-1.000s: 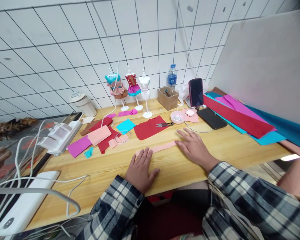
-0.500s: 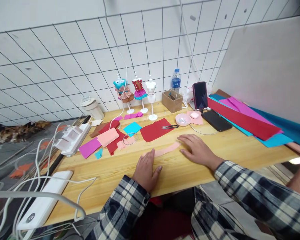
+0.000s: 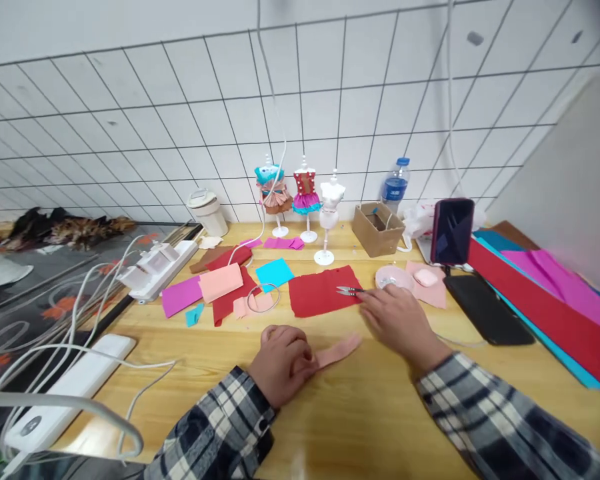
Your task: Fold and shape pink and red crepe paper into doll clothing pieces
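Note:
My left hand (image 3: 281, 361) is curled into a loose fist on the left end of a pink fabric strip (image 3: 339, 349), which lies on the wooden table (image 3: 360, 413). My right hand (image 3: 399, 321) reaches forward with its fingers stretched out. Its fingertips touch the handle end of small thread snips (image 3: 347, 291), which lie on a red fabric piece (image 3: 316, 295). The snips' blades point left and stay on the cloth.
Three small dress mannequins (image 3: 306, 200), a cardboard box (image 3: 378, 229), a water bottle (image 3: 395, 185) and a propped phone (image 3: 452, 231) stand at the back. Fabric scraps (image 3: 220, 285) lie left, long coloured sheets (image 3: 545, 300) right. A black phone (image 3: 486, 309), a pink dish (image 3: 392, 276), a power strip (image 3: 156, 268) and cables (image 3: 80, 320) are nearby.
My left hand has closed from flat into a fist on the strip's end. My right hand left the strip and moved forward to the snips. The view has swung left.

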`<action>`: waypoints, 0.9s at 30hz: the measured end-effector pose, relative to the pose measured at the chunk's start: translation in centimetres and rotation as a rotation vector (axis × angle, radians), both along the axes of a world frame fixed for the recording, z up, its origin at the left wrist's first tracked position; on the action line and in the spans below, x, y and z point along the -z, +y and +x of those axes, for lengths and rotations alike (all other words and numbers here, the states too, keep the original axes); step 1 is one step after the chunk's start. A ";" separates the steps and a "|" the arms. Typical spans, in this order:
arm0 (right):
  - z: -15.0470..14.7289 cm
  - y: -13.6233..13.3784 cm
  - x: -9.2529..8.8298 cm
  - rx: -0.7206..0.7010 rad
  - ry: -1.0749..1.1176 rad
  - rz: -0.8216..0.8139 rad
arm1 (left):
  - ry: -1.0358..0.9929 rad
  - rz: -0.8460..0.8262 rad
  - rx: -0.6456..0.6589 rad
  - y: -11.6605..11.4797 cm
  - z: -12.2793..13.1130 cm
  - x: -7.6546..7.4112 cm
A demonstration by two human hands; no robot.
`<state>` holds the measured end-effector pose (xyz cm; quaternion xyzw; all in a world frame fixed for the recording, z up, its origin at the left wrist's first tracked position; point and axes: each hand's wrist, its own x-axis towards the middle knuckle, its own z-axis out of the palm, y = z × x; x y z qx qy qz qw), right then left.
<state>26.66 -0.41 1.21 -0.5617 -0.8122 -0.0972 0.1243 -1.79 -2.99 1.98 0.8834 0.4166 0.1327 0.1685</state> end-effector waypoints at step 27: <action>1.0 -3.0 -0.1 0.411 -0.106 -0.227 | 0.046 0.058 0.135 5.9 0.3 1.4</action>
